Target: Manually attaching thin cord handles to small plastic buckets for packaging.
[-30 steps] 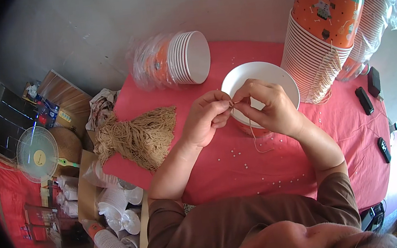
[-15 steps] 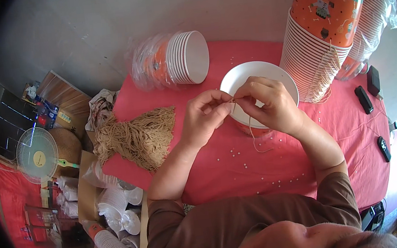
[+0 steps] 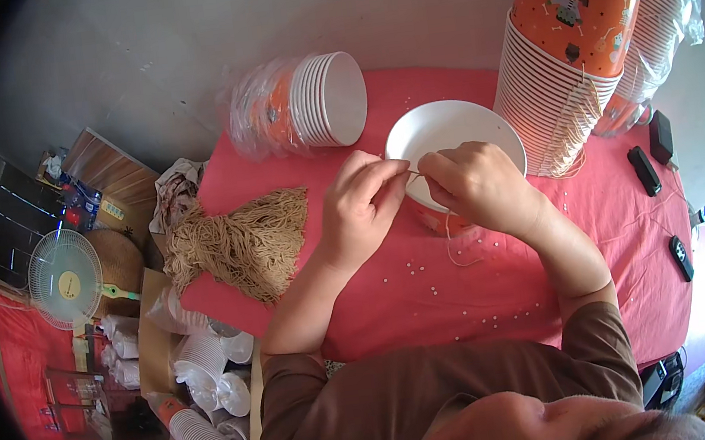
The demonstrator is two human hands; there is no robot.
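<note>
A white-lined paper bucket with an orange outside stands upright on the red-covered table. Over its near left rim, my left hand pinches a thin beige cord between thumb and fingertips. My right hand is closed on the same cord a short way to the right, with its fingers bent. A loose length of cord hangs in a curve below my right hand, in front of the bucket. Whether the cord passes through the bucket's wall is hidden by my hands.
A thick bundle of beige cords lies left. Behind it rests a plastic-wrapped bucket stack on its side. A tall stack of orange buckets with cord handles rises at right. Small white bits dot the tablecloth. A carton holds cups.
My fingertips have drawn slightly apart, with a short piece of cord showing between them. Both hands still hold the cord at the bucket's rim. The whole view has shifted a little.
</note>
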